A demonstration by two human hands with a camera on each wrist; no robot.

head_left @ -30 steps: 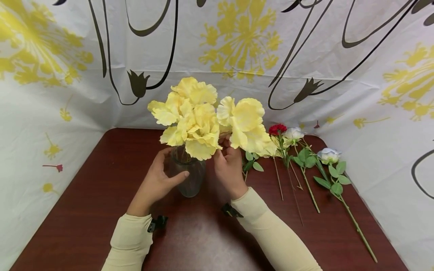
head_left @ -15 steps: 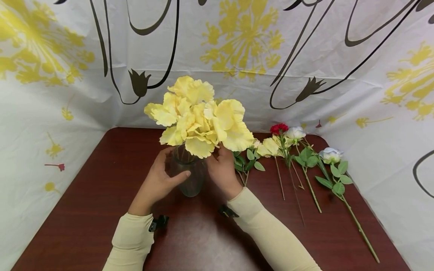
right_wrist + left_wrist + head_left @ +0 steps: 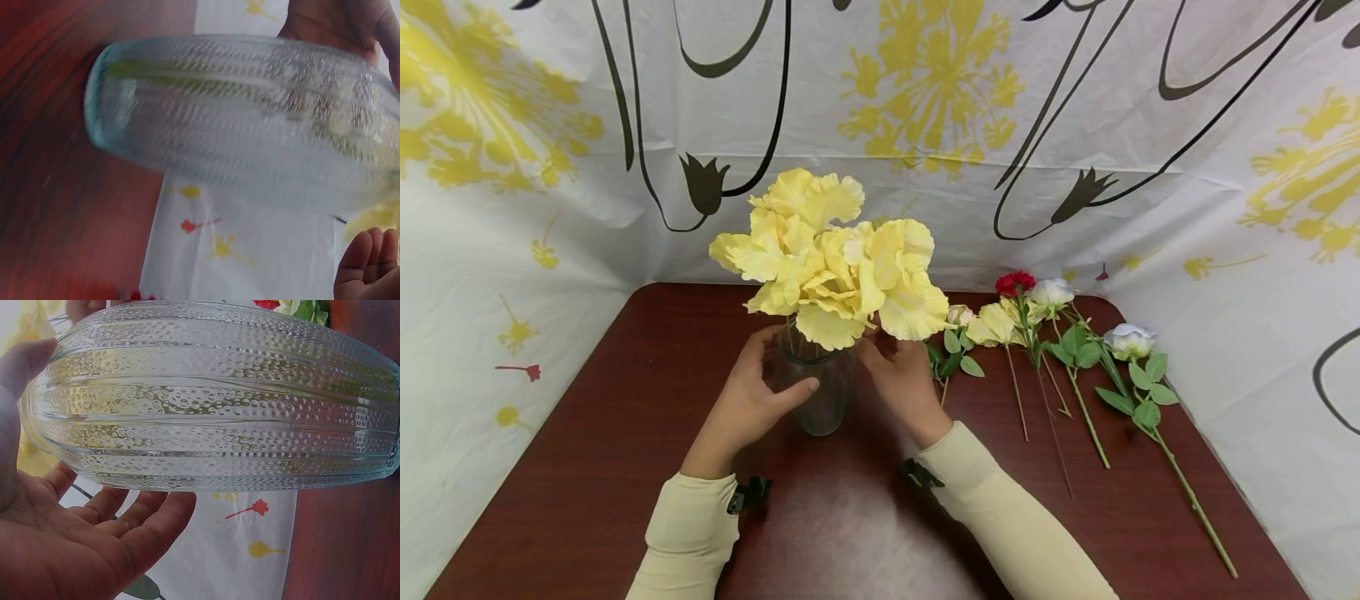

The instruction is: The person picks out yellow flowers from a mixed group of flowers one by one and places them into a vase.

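A clear ribbed glass vase [image 3: 823,404] stands on the table holding several large yellow artificial flowers [image 3: 775,250]. My left hand [image 3: 741,404] curls round its upper left side, thumb in front. In the left wrist view, the fingers [image 3: 159,528] lie along the textured glass [image 3: 187,400]. My right hand [image 3: 906,379] is at the right of the vase's neck, below the rightmost yellow bloom [image 3: 898,275], whose petals partly hide its fingertips. The right wrist view shows its fingers [image 3: 372,250] loosely bent near the vase mouth, with no stem visible in them.
On the right of the dark red wooden table [image 3: 587,467] lie a red carnation [image 3: 1015,283], a white rose [image 3: 1051,292], a pale blue rose [image 3: 1129,342] and another yellow flower [image 3: 995,323], stems toward me. A patterned white sheet [image 3: 820,100] rises behind the table.
The right-hand yellow bloom has moved left, into the cluster above the vase. My right hand went left with it, then slightly back right. My left hand has stayed at the vase.
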